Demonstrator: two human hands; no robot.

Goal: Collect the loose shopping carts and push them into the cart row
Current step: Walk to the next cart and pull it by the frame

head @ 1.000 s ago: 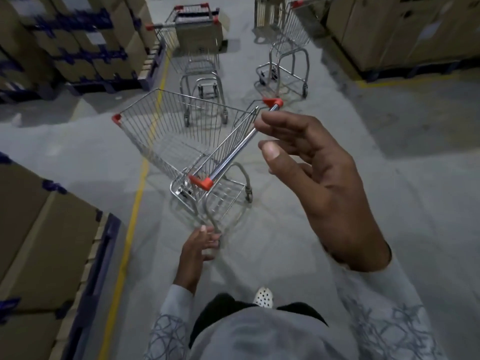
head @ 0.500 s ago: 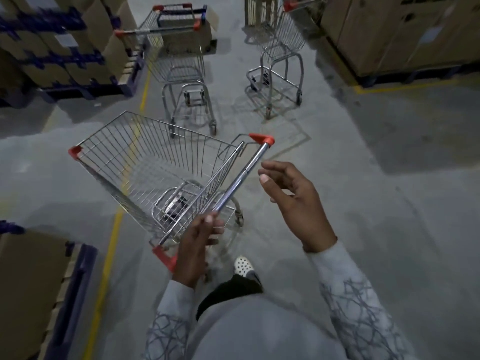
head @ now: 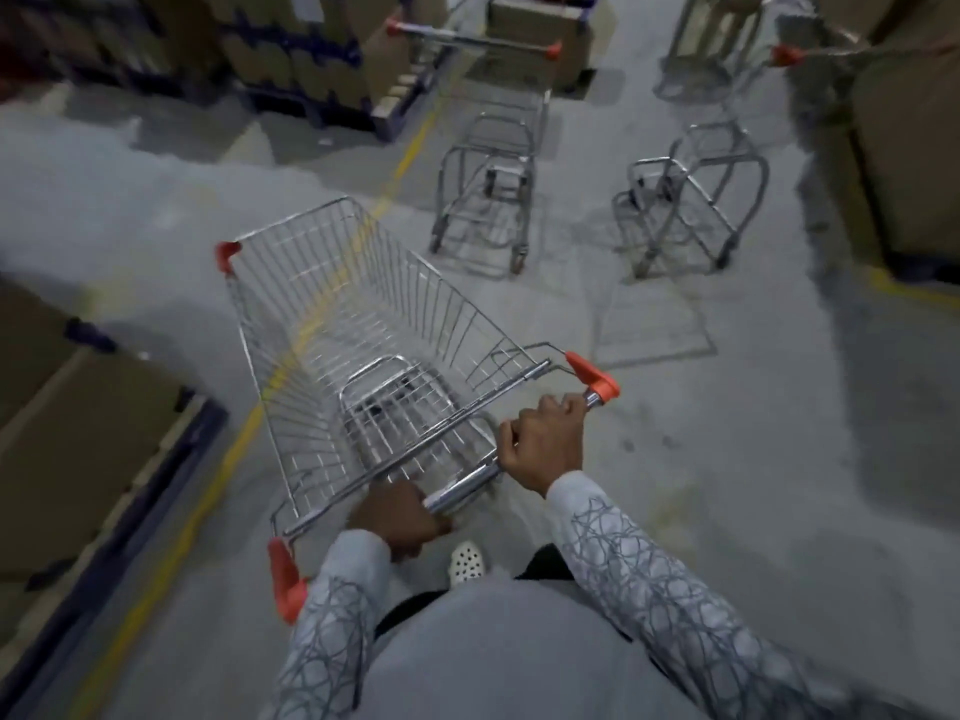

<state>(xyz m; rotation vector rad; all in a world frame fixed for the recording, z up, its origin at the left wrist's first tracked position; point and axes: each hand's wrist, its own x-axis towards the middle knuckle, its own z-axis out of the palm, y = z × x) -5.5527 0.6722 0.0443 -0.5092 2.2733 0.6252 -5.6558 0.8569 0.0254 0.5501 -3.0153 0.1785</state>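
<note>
A small chrome wire shopping cart (head: 332, 324) with red corner caps stands right in front of me, its basket pointing away and slightly left. My right hand (head: 545, 444) grips the chrome handle bar near its right red end. My left hand (head: 400, 517) grips the same bar near its left end. Ahead stand two more carts: one in the middle of the aisle (head: 488, 189) and one further right (head: 691, 194), both facing away from me.
Pallets of cardboard boxes line the left side (head: 78, 439), the far left (head: 291, 49) and the right (head: 909, 148). A yellow floor line (head: 208, 491) runs under the cart. A cardboard box (head: 540, 39) sits beyond the middle cart. My white shoe (head: 467, 561) shows below the handle.
Both hands have closed on the handle bar; the right hand was open in the air before. The cart has swung round so that its basket points toward the two carts ahead.
</note>
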